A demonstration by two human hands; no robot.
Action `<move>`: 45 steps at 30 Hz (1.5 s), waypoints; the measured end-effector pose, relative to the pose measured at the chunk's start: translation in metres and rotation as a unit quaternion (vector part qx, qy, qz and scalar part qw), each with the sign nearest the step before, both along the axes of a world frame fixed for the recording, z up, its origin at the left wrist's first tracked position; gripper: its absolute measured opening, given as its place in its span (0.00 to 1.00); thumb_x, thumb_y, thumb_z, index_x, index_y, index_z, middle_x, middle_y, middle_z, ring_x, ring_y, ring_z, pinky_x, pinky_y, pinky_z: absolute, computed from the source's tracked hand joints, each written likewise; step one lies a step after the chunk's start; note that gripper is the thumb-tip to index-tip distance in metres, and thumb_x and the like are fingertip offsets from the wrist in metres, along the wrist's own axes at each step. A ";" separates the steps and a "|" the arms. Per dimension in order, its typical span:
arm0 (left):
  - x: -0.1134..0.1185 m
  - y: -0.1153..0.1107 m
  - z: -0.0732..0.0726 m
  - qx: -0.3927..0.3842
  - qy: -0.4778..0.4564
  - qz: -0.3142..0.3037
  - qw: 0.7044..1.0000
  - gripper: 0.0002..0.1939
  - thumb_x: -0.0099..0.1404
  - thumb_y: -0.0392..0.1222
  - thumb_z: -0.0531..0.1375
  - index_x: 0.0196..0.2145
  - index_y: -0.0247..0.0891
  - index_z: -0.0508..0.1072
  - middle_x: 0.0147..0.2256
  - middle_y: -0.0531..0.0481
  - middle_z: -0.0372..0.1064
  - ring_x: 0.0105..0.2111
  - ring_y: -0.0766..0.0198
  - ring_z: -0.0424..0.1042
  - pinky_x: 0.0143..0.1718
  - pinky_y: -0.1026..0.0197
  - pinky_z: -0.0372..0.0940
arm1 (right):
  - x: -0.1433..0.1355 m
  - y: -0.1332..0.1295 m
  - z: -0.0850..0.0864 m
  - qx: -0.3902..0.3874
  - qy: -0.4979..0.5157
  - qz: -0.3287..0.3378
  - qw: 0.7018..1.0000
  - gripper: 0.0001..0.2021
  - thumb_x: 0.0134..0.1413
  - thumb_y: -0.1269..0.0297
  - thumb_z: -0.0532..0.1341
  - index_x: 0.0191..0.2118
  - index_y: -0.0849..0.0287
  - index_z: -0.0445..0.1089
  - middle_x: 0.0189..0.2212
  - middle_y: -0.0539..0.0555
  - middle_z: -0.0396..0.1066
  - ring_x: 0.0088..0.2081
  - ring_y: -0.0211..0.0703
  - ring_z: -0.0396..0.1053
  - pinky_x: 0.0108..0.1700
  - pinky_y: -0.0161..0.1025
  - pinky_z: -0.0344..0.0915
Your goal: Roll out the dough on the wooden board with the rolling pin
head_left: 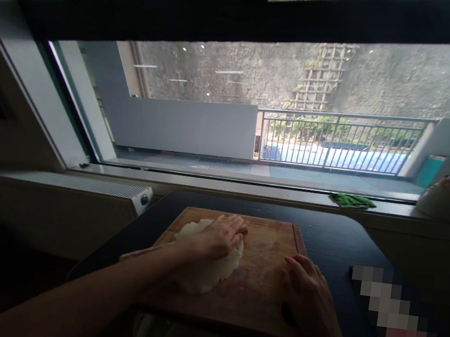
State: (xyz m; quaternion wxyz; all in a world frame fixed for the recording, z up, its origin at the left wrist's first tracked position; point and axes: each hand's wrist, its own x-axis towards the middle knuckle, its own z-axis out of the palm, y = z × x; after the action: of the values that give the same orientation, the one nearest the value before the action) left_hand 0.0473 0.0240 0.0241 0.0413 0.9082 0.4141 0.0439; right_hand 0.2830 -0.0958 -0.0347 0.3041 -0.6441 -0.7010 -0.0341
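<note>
A flat, pale sheet of dough (205, 278) with an uneven rim lies on the left half of a wooden cutting board (258, 298). My left hand (222, 236) is over the dough, its fingers closed over a slim rolling pin (144, 252). One end of the pin sticks out left past the board, and its rounded brown tip shows by my fingertips; the middle is hidden under my hand and forearm. At the board's right edge, my right hand (309, 285) has its fingers curled onto the wood, beside a dark hole in the board.
The board sits on a dark table (335, 237) below a wide window. A green cloth (352, 201) and a pale container (449, 196) are on the sill. A white radiator (83, 186) stands left of the table. A blurred-out flat object (399, 321) lies at right.
</note>
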 end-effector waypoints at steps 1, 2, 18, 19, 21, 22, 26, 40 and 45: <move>0.001 -0.013 -0.002 0.014 -0.012 -0.032 0.999 0.26 0.69 0.49 0.39 0.61 0.40 0.51 0.63 0.49 0.45 0.62 0.59 0.43 0.61 0.56 0.35 | 0.000 0.000 0.000 0.000 -0.001 0.001 1.000 0.15 0.58 0.61 0.49 0.49 0.55 0.64 0.48 0.53 0.64 0.47 0.46 0.62 0.48 0.44 0.60; 0.001 -0.022 -0.003 0.021 -0.019 -0.057 0.998 0.25 0.69 0.49 0.40 0.62 0.43 0.49 0.63 0.51 0.44 0.62 0.61 0.43 0.61 0.58 0.35 | 0.000 0.000 0.000 0.000 -0.002 0.001 1.000 0.15 0.58 0.60 0.49 0.49 0.54 0.64 0.48 0.53 0.64 0.48 0.46 0.62 0.48 0.44 0.60; 0.006 -0.038 -0.004 0.040 -0.014 -0.086 0.995 0.26 0.69 0.49 0.40 0.62 0.39 0.49 0.63 0.46 0.43 0.62 0.58 0.42 0.61 0.52 0.35 | -0.002 -0.003 0.005 -0.009 -0.008 -0.002 1.000 0.14 0.58 0.61 0.49 0.47 0.53 0.65 0.48 0.53 0.64 0.46 0.45 0.62 0.47 0.43 0.60; 0.009 -0.049 -0.004 0.036 -0.010 -0.103 0.994 0.26 0.69 0.50 0.39 0.62 0.40 0.50 0.63 0.47 0.43 0.62 0.58 0.42 0.61 0.52 0.36 | -0.002 -0.003 0.006 -0.009 -0.010 0.003 1.000 0.14 0.58 0.61 0.49 0.47 0.53 0.66 0.48 0.53 0.64 0.46 0.45 0.63 0.47 0.43 0.59; 0.019 -0.053 -0.005 0.015 -0.007 -0.083 0.996 0.27 0.69 0.53 0.37 0.61 0.41 0.52 0.63 0.47 0.44 0.62 0.56 0.43 0.60 0.49 0.38 | -0.003 -0.003 0.006 -0.011 -0.010 0.007 1.000 0.14 0.58 0.61 0.49 0.46 0.52 0.66 0.48 0.52 0.64 0.46 0.45 0.62 0.47 0.44 0.59; 0.026 -0.047 -0.006 0.005 -0.009 -0.046 0.999 0.28 0.68 0.55 0.36 0.61 0.41 0.52 0.62 0.47 0.45 0.62 0.55 0.44 0.60 0.47 0.39 | -0.003 -0.004 0.006 -0.013 -0.008 0.006 1.000 0.14 0.58 0.61 0.49 0.46 0.53 0.66 0.48 0.52 0.64 0.46 0.45 0.62 0.47 0.44 0.59; 0.061 0.019 -0.009 0.002 -0.020 0.118 0.993 0.32 0.67 0.55 0.37 0.63 0.34 0.47 0.62 0.40 0.44 0.61 0.49 0.44 0.58 0.40 0.39 | -0.005 -0.003 0.006 -0.016 0.006 -0.003 1.000 0.14 0.58 0.61 0.49 0.47 0.53 0.65 0.48 0.52 0.64 0.47 0.45 0.62 0.46 0.43 0.60; 0.077 0.033 -0.019 -0.047 0.037 0.031 0.998 0.31 0.67 0.55 0.33 0.62 0.38 0.47 0.63 0.48 0.40 0.63 0.56 0.36 0.60 0.43 0.32 | -0.004 -0.005 0.010 -0.008 0.045 0.000 0.999 0.14 0.58 0.63 0.49 0.47 0.53 0.66 0.48 0.52 0.64 0.47 0.45 0.62 0.47 0.43 0.59; 0.064 0.066 -0.007 -0.048 0.035 0.156 0.986 0.30 0.67 0.52 0.37 0.62 0.36 0.47 0.64 0.45 0.38 0.63 0.51 0.35 0.58 0.41 0.31 | -0.004 -0.005 0.012 -0.011 0.053 -0.002 0.999 0.14 0.58 0.64 0.49 0.47 0.54 0.66 0.47 0.53 0.64 0.46 0.44 0.62 0.48 0.42 0.58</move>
State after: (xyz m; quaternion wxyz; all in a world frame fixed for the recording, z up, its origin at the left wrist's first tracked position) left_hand 0.1117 0.0896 0.0173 0.0634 0.8305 0.5534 -0.0017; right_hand 0.2786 -0.1008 -0.0226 0.3333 -0.6500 -0.6829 0.0069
